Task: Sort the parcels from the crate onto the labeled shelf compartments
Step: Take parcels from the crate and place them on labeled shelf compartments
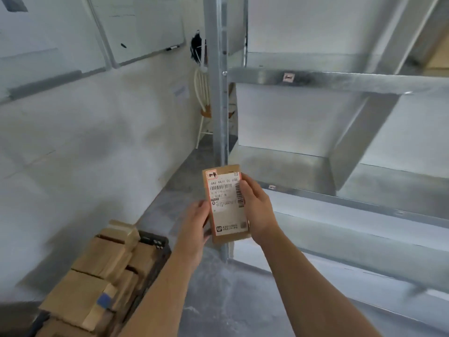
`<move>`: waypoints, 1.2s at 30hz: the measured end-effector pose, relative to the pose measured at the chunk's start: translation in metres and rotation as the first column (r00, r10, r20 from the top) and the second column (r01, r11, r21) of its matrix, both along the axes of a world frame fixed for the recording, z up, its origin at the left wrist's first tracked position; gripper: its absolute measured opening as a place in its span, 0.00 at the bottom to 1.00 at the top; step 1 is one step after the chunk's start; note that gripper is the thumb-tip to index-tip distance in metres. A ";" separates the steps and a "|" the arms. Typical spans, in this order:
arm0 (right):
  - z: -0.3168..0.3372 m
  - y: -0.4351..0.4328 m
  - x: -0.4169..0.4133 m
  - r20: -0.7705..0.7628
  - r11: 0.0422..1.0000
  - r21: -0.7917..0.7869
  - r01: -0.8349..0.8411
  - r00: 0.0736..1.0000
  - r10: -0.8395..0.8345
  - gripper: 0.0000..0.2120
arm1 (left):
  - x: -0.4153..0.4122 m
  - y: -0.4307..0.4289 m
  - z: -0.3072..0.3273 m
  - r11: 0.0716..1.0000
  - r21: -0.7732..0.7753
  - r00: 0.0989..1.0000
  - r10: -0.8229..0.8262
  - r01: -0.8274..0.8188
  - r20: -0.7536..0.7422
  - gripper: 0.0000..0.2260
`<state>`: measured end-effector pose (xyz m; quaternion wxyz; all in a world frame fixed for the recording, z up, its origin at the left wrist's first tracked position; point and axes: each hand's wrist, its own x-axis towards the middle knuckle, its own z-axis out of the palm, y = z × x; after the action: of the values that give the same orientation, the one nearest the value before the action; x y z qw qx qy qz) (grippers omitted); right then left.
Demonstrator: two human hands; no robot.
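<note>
A small brown cardboard parcel (227, 205) with a white shipping label and a red-framed sticker at its top left is held upright in front of me. My left hand (196, 221) grips its left edge and my right hand (256, 205) grips its right edge, thumb on the label. To the lower left a dark crate (155, 242) holds several more brown parcels (97, 276). The grey metal shelf (340, 81) stands ahead and to the right, with a small label (288, 77) on the upper rail and another label (272, 187) on the lower rail.
The shelf's upright post (218, 93) rises just behind the parcel. A slanted divider (359, 137) splits the middle level. A white wall with whiteboards (136, 27) runs along the left. A white chair (202, 103) stands behind the post. The floor is grey concrete.
</note>
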<state>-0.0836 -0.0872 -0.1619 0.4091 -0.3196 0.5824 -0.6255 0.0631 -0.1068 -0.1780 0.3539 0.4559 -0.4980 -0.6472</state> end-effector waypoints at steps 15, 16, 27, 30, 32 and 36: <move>0.033 0.202 -0.241 -0.007 0.888 -0.112 0.447 0.893 -0.451 0.11 | -0.272 0.113 0.037 0.869 -0.222 0.884 -0.465 0.443 -0.055 0.11; 0.034 0.219 -0.253 -0.020 0.873 -0.115 0.474 0.877 -0.479 0.12 | -0.289 0.125 0.038 0.850 -0.228 0.865 -0.499 0.475 -0.059 0.11; 0.047 0.395 -0.338 -0.010 0.537 -0.144 0.831 0.541 -0.841 0.10 | -0.437 0.266 0.057 0.552 -0.252 0.549 -0.831 0.795 -0.092 0.10; 0.052 0.434 -0.358 -0.017 0.445 -0.139 0.884 0.448 -0.894 0.11 | -0.471 0.300 0.062 0.470 -0.228 0.451 -0.883 0.853 -0.133 0.11; 0.056 0.456 -0.374 -0.030 0.391 -0.135 0.911 0.390 -0.920 0.14 | -0.497 0.320 0.064 0.418 -0.219 0.393 -0.907 0.882 -0.149 0.12; 0.064 0.489 -0.414 -0.025 0.286 -0.153 0.946 0.285 -0.958 0.11 | -0.551 0.354 0.068 0.338 -0.230 0.302 -0.937 0.913 -0.177 0.12</move>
<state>-0.4974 0.4023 -0.0983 -0.0949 0.0338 0.6452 -0.7573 -0.4880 0.2473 -0.1104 0.0031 -0.0243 -0.6410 -0.7672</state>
